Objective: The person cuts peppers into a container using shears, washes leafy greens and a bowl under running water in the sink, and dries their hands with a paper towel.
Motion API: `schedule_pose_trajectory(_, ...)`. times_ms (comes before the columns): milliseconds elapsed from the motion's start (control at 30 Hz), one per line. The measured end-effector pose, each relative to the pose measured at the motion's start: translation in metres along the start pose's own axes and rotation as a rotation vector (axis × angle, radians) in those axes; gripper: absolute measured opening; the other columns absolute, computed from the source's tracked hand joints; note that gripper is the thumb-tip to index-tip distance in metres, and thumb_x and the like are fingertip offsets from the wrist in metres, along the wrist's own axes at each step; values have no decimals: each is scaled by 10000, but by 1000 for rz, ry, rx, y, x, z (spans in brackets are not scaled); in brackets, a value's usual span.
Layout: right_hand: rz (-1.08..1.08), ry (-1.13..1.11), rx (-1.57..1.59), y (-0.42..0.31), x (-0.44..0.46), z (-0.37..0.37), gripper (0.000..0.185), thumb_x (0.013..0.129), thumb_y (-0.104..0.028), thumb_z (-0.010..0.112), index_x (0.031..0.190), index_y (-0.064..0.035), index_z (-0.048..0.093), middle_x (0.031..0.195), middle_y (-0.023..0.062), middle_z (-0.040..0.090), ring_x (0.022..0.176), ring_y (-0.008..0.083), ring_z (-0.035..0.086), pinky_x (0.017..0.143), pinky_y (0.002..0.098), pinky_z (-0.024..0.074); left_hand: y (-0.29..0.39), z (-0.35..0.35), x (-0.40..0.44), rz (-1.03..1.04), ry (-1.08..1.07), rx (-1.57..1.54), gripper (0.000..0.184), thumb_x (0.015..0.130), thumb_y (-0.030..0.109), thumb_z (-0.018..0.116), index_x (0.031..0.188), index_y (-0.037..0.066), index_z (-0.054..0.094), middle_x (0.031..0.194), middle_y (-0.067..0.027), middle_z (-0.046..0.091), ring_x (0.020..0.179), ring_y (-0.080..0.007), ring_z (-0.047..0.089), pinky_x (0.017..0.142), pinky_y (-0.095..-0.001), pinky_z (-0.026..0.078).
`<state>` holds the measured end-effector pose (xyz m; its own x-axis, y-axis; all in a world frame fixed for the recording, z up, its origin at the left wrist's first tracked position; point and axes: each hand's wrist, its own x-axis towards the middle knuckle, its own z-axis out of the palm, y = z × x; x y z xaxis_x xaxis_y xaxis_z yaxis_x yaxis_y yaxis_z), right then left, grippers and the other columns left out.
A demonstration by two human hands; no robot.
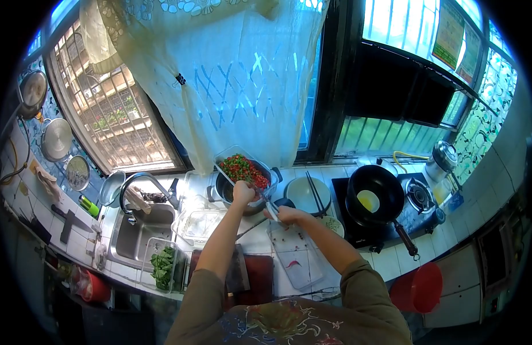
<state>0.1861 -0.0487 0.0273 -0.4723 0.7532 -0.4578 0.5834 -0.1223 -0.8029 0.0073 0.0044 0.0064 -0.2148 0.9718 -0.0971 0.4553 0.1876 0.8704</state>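
My right hand [285,215] grasps a pair of scissors [271,208], fingers wrapped about the handles, just beside the near edge of the clear tub [266,154]. My left hand [244,192] is at that same edge with its fingers curled in; I cannot tell whether they pinch anything. Chopped red and green peppers [242,171] lie in the tub, which stands over a pot [215,194] on the tabletop [283,265]. Just right of the tub is a plate [298,198] with chopsticks [315,192] across it; farther right, a black wok [386,190] sits on the stove [412,215]. Nearer me than the tub is a clear tray [303,279] with a red pepper [293,264] in it. Left of the tub is the sink [131,233].
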Motion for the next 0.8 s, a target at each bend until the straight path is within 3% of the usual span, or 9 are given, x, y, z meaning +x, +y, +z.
schedule_pose_trajectory(133, 19, 1, 20, 11, 13, 0, 787, 675, -637, 543, 894, 119, 524, 679, 148, 533, 477, 194, 538, 373, 273, 439, -2, 2, 3, 102, 34, 121, 114, 664, -8, 555, 719, -14, 654, 626, -136, 621, 624, -221, 637, 544, -293, 506)
schedule_pose_trajectory(233, -6, 23, 48, 18, 18, 1, 799, 671, -648, 535, 894, 119, 524, 682, 149, 535, 473, 200, 536, 385, 272, 447, -2, 1, 1, -3, -82, -73, 118, 640, -7, 568, 717, 2, 657, 635, -144, 621, 620, -231, 633, 579, -305, 501)
schedule_pose_trajectory(300, -18, 14, 42, 15, 15, 0, 803, 670, -649, 536, 895, 122, 523, 688, 151, 537, 477, 203, 541, 388, 274, 454, 2, -1, -2, 63, 40, 86, 137, 624, -5, 580, 731, 13, 664, 642, -154, 620, 603, -233, 628, 602, -308, 495)
schedule_pose_trajectory(367, -14, -74, -59, 4, 5, -2, 805, 675, -633, 545, 895, 141, 513, 701, 155, 539, 500, 218, 556, 408, 283, 489, 8, -4, -9, 84, 42, 111, 142, 622, -6, 580, 734, 11, 665, 641, -158, 618, 605, -230, 627, 595, -306, 495)
schedule_pose_trajectory(433, -11, -21, -8, 12, 13, 0, 816, 671, -647, 536, 898, 137, 516, 700, 153, 538, 498, 213, 553, 405, 279, 478, 12, -5, -12, 102, 46, 136, 146, 620, -7, 580, 738, 8, 666, 639, -163, 616, 606, -228, 627, 588, -304, 495)
schedule_pose_trajectory(533, -23, 19, 39, 13, 15, -2, 837, 661, -673, 519, 899, 129, 521, 699, 150, 535, 503, 208, 547, 411, 274, 468, 5, -1, -3, 80, 87, 97, 126, 613, -11, 573, 699, 6, 663, 621, -165, 610, 610, -233, 625, 580, -309, 491)
schedule_pose_trajectory(633, -9, -23, 3, 9, 10, -3, 828, 662, -670, 522, 897, 124, 528, 703, 152, 536, 518, 211, 551, 416, 276, 475, -8, 1, 9, -9, -16, -101, 94, 609, 27, 596, 676, 7, 658, 632, -175, 608, 640, -249, 626, 601, -326, 487)
schedule_pose_trajectory(700, 17, -53, -29, 4, 6, -2, 808, 669, -654, 531, 896, 121, 531, 708, 154, 537, 528, 214, 558, 413, 280, 481, -11, 3, 10, 77, 169, 132, 95, 602, 60, 614, 675, 20, 661, 664, -180, 614, 663, -262, 625, 633, -339, 483)
schedule_pose_trajectory(800, -4, -26, -63, -1, 2, -2, 786, 675, -644, 534, 895, 111, 537, 706, 153, 536, 525, 213, 558, 410, 281, 485, -10, 3, 8, 62, 164, 162, 107, 610, 93, 629, 692, 34, 664, 696, -181, 618, 687, -277, 623, 659, -342, 481)
